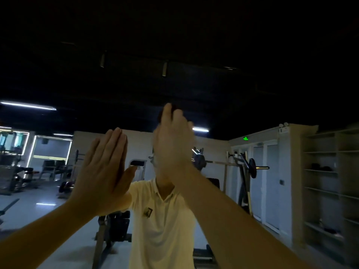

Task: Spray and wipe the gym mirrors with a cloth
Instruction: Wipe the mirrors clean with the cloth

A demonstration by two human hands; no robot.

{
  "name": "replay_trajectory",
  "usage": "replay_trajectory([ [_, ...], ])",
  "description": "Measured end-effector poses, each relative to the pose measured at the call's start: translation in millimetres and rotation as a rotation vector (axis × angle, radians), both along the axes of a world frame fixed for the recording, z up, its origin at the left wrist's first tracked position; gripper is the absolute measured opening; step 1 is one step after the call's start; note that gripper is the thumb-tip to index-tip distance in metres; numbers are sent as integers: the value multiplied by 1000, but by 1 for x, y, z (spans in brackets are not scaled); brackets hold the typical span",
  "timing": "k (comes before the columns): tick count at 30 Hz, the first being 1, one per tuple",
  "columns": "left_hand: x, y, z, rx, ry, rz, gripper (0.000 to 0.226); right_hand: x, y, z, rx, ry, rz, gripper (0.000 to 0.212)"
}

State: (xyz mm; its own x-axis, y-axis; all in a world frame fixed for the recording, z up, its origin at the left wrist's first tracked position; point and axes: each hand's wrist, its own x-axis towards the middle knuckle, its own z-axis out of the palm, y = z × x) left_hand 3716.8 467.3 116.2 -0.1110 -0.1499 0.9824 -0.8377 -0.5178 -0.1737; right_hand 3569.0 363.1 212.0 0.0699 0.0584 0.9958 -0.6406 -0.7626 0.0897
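A gym, dimly lit: plate-loaded barbell on a rack right of centre, weight bench low in the middle, exercise machines at far left, glossy pale floor, open shelving at the right edge, strip lights under a dark ceiling

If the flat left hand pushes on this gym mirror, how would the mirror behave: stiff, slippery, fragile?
Probably stiff: the mirror reflects the shelves cleanly, without warping. Likely slippery: its surface looks smooth and glossy around the flat left hand. Possibly fragile, since it seems to be one large glass pane; press evenly.
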Motion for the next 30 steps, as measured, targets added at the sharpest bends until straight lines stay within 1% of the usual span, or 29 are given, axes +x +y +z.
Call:
replay_trajectory([
  [2, 1, -2, -2, 6, 3, -13, 81, 11, 6, -6, -140, 95, 22, 60],
  [4, 0, -4, -3, 10, 1, -16, 81, -2, -6, -5, -273, 253, -25, 58],
  [5, 1, -4, -4, 9, 0, -16, 81, -18, -17, -2, -273, 300, -62, 58],
  [6, 2, -4, -3, 10, -2, -17, 81, -37, -32, 1, -217, 297, -92, 58],
  [7, 2, -4, -3, 13, -5, -17, 81, -60, -50, 2, -139, 232, -117, 57],
  [8, 3, -4, -3, 18, -8, -11, 81, -84, -70, 3, -64, 122, -128, 56],
  [11, 7, -4, -3, 41, -5, 16, 81, -135, -106, 2, 137, -183, -90, 56],
  [14, 8, -7, -3, 52, -15, 21, 81, -116, -96, 14, 323, -417, -56, 52],
  [15, 8, -8, -3, 44, -17, 10, 81, -98, -80, 15, 350, -454, -47, 52],
  [17, 7, -9, -4, 28, -17, -30, 81, -49, -41, 8, 289, -386, -39, 54],
  [20, 10, -8, -5, 30, -53, -54, 80, 25, 23, -23, 43, -79, 2, 52],
  [21, 12, -7, -6, 40, -69, -54, 80, 38, 35, -31, -13, 26, 51, 53],
  [23, 14, -6, -6, 57, -81, -61, 81, 39, 36, -33, -97, 151, 85, 55],
  [25, 14, -5, -6, 53, -65, -85, 82, 17, 16, -31, -158, 210, -3, 55],
  [26, 14, -5, -5, 43, -58, -102, 82, 2, 3, -31, -142, 219, -49, 56],
  [28, 12, -6, -5, 27, -59, -126, 80, -32, -24, -32, -33, 180, -101, 57],
  [30, 11, -6, -5, 23, -59, -137, 79, -68, -52, -38, 85, 60, -145, 58],
])
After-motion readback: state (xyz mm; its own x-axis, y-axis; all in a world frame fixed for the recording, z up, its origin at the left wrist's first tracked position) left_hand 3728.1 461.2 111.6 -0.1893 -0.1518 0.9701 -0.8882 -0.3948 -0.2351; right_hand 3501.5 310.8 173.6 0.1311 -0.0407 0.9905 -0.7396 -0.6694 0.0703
